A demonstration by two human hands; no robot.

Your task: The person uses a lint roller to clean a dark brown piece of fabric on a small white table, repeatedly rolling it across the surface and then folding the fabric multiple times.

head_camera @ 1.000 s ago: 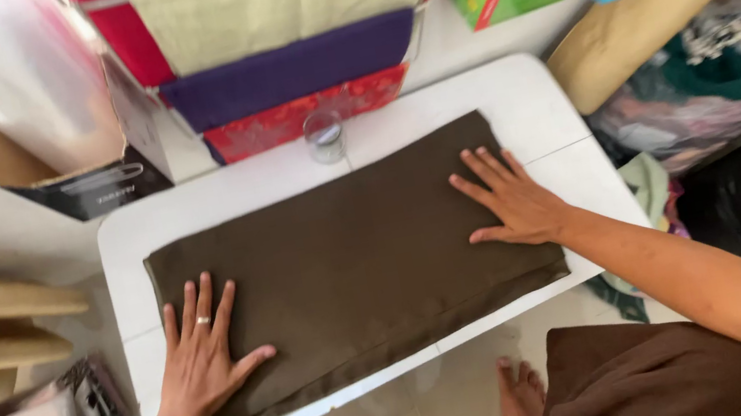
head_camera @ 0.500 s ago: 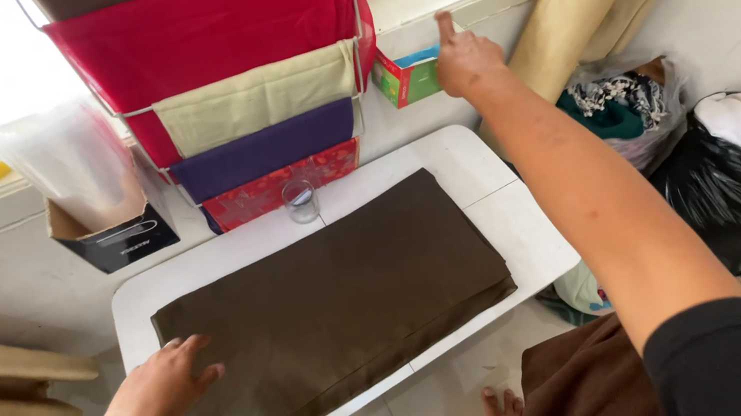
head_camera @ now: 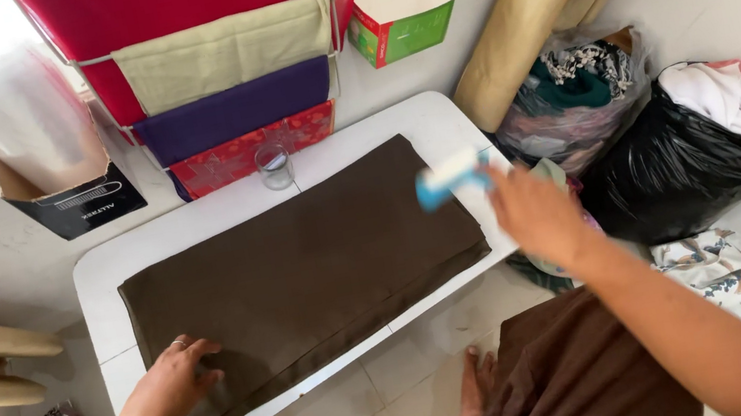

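Cloth lies folded mid-frame on the tabletop; left hand pins its lower-left corner, fingers spread, right hand clamped on a blue-handled tool, best drawn flat and evenly across.

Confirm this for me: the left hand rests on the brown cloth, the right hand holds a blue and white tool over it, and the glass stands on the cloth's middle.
One thing is wrong. The glass stands on the white table, beside the far edge of the brown cloth, not on its middle. The rest holds: the left hand rests on the cloth and the right hand holds the blue and white tool over it. The head view shows this.
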